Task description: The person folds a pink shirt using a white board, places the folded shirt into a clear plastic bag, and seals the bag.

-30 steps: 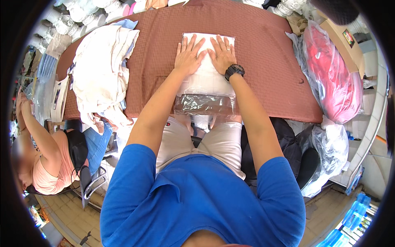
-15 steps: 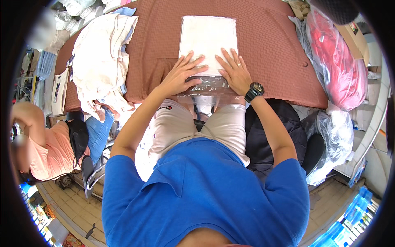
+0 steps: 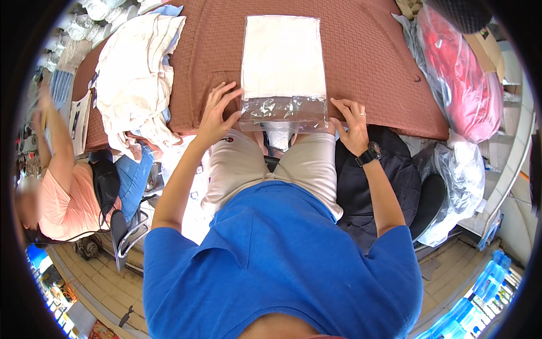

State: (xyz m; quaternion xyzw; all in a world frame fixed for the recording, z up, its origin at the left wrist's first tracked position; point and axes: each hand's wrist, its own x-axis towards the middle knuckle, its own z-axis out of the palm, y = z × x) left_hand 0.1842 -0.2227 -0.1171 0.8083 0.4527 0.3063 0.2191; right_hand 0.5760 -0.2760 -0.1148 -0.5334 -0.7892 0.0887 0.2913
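Observation:
A folded white garment (image 3: 282,56) lies flat inside a clear plastic bag (image 3: 282,108) on the brown textured tablecloth (image 3: 372,62). The bag's loose end hangs over the table's near edge, above my lap. Beside its left border is my left hand (image 3: 217,113), fingers apart, the fingertips close to the plastic. My right hand (image 3: 353,125) is at the bag's right border, fingers spread and slightly bent, with the thumb near the plastic. Neither hand appears to grip the bag. A dark watch sits on my right wrist.
A pile of cream garments (image 3: 135,73) hangs over the table's left side. Red goods in clear plastic (image 3: 460,79) stand at the right, above a crumpled clear bag (image 3: 454,183). A black backpack (image 3: 378,181) is beside my right leg. At the left sits another person (image 3: 70,198) with an arm raised.
Both hands have come off the garment's surface and moved outward to the bag's two sides. The person at the left has raised an arm.

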